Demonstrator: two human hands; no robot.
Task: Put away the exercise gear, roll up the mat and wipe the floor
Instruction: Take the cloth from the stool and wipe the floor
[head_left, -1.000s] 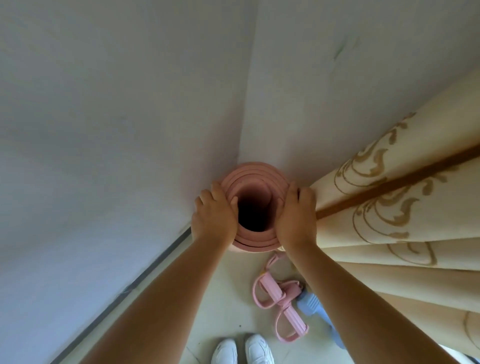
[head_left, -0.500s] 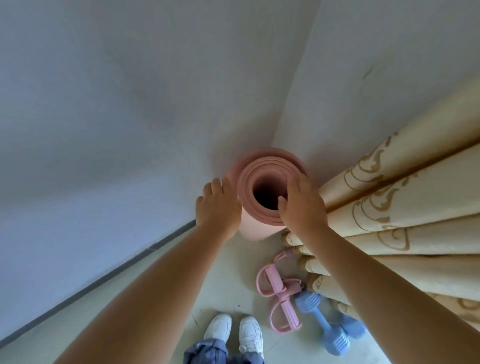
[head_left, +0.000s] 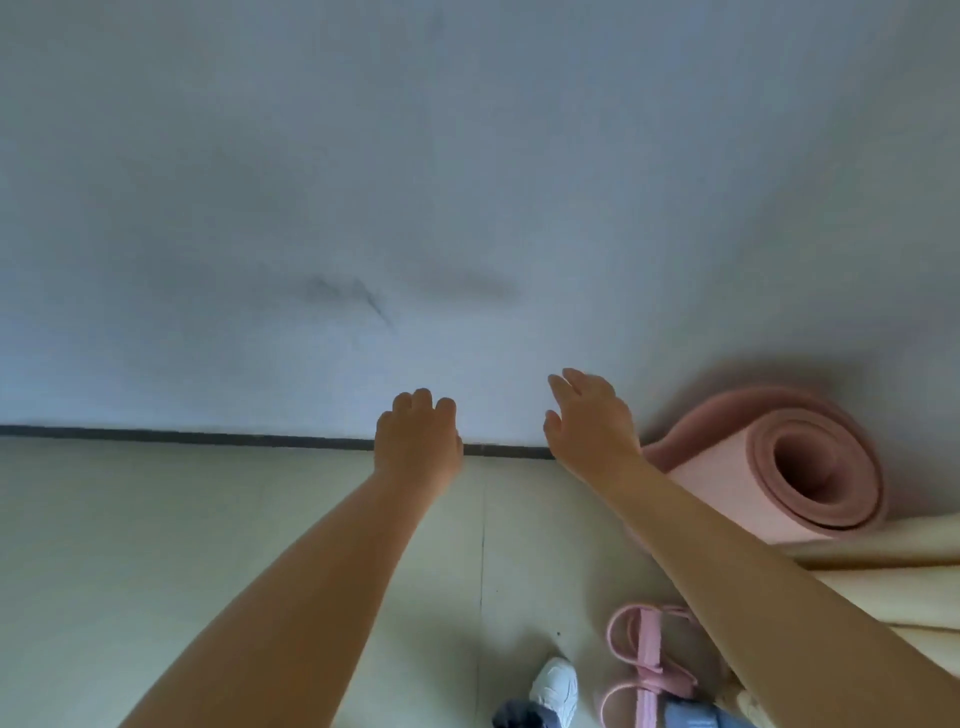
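Both hands have left the mat (head_left: 748, 483), which stands rolled by the wall (head_left: 467, 182) beside the curtain (head_left: 883, 577). Left hand (head_left: 418, 441) loosely curled, apparently empty; right hand (head_left: 589, 421) open, empty.

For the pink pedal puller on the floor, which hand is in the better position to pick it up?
Probably the right hand. The pink pedal puller lies on the floor just under the right forearm, beside the rolled mat. The left hand is farther left, and reaching would mean crossing the body.
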